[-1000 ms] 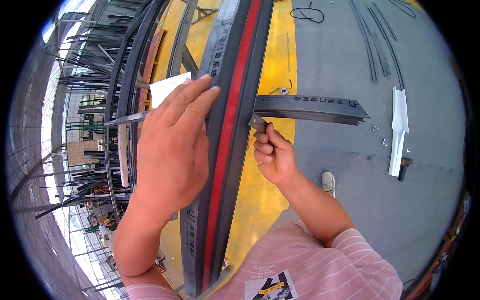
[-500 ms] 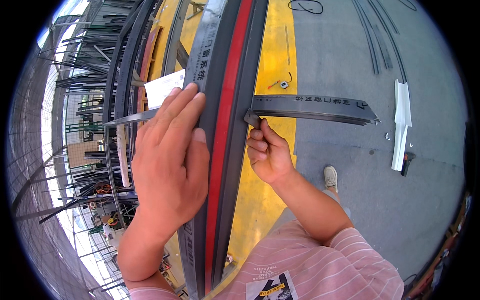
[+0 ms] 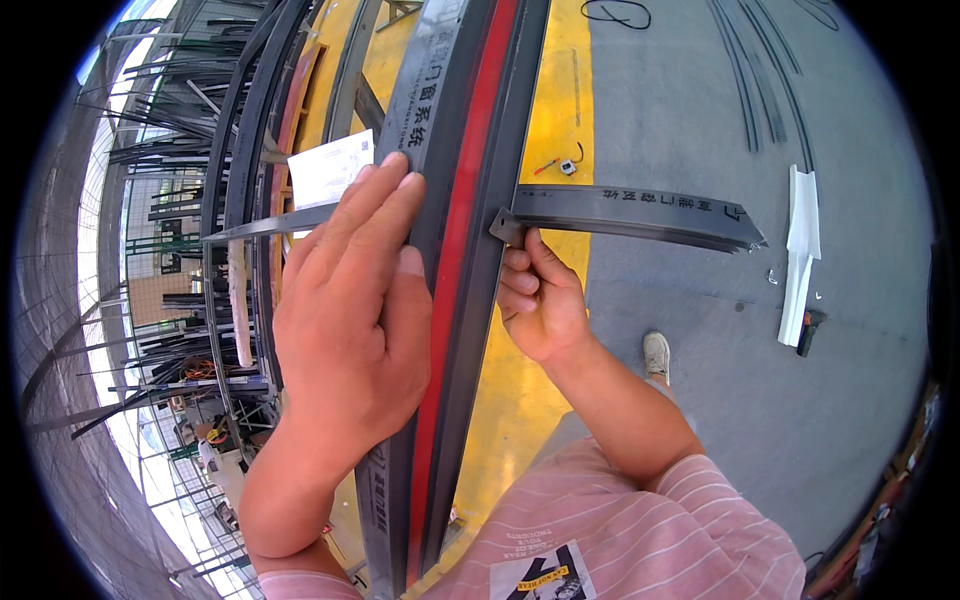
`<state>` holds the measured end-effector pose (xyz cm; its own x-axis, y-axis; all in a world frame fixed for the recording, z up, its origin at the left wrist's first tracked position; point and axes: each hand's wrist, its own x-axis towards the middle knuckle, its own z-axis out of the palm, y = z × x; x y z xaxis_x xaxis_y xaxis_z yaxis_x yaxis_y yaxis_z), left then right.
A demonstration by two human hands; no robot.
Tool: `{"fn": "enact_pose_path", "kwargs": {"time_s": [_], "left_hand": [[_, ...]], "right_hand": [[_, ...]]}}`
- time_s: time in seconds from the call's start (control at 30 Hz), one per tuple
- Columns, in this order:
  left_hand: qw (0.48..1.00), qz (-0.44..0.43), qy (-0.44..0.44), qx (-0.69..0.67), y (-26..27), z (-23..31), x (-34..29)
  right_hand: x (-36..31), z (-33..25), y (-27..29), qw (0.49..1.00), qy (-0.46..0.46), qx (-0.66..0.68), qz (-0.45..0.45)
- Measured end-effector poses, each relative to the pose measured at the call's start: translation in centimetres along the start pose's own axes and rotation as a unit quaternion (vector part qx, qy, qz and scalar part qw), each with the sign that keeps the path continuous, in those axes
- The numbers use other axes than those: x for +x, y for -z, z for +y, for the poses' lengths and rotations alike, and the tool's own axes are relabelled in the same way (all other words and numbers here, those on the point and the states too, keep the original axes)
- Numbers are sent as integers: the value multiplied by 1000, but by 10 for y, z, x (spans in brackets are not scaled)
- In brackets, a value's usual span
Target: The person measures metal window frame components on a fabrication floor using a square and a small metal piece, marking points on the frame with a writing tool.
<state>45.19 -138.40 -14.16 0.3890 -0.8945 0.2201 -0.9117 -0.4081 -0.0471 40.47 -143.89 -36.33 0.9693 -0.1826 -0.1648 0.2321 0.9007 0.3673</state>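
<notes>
A long dark grey metal profile (image 3: pixel 432 210) with a red strip (image 3: pixel 459 220) along it runs lengthwise in front of me. My left hand (image 3: pixel 350 320) lies flat on the profile's left part, its fingers stretched out and pointing away. On the right side, my right hand (image 3: pixel 545 305) has its fingers curled around a small dark metal piece (image 3: pixel 504 226), pinched against the profile's right edge. Most of that piece's lower end is hidden by the fingers. Just beyond the right hand, a shorter dark profile (image 3: pixel 640 207) sticks out crosswise to the right.
A white paper sheet (image 3: pixel 325 170) lies beyond my left hand. Racks of dark profiles (image 3: pixel 225 150) stand at the left. On the floor are a small tape measure (image 3: pixel 568 167), white strips (image 3: pixel 797 255), a power tool (image 3: pixel 810 332) and several long dark strips (image 3: pixel 757 80).
The small metal piece has tilted slightly at the profile's edge, with the right hand still on it. The view has shifted a little; the left hand stays flat on the profile.
</notes>
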Motion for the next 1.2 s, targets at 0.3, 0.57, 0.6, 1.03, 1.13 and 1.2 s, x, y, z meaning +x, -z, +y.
{"fn": "enact_pose_path", "kwargs": {"time_s": [0.3, 0.57, 0.6, 1.03, 1.13, 1.2], "left_hand": [[1000, 9, -13, -4, 2, -3, -2], [1000, 17, -16, -9, -1, -5, -3], [1000, 18, -16, -10, -2, -5, -3], [999, 24, -17, -20, -2, -7, -6], [999, 25, -16, -23, -2, -8, -7], [999, 34, -20, -22, -4, -7, -8]], "right_hand": [[1, 3, -2, 1000, 20, 3, 13], [-5, 11, -7, 998, 44, 44, 23], [-5, 11, -6, 998, 45, 47, 21], [-8, 13, 29, 986, 57, 108, 111], [-39, 7, 59, 991, 23, 64, 114], [-63, -6, 77, 988, 6, 15, 153]]}}
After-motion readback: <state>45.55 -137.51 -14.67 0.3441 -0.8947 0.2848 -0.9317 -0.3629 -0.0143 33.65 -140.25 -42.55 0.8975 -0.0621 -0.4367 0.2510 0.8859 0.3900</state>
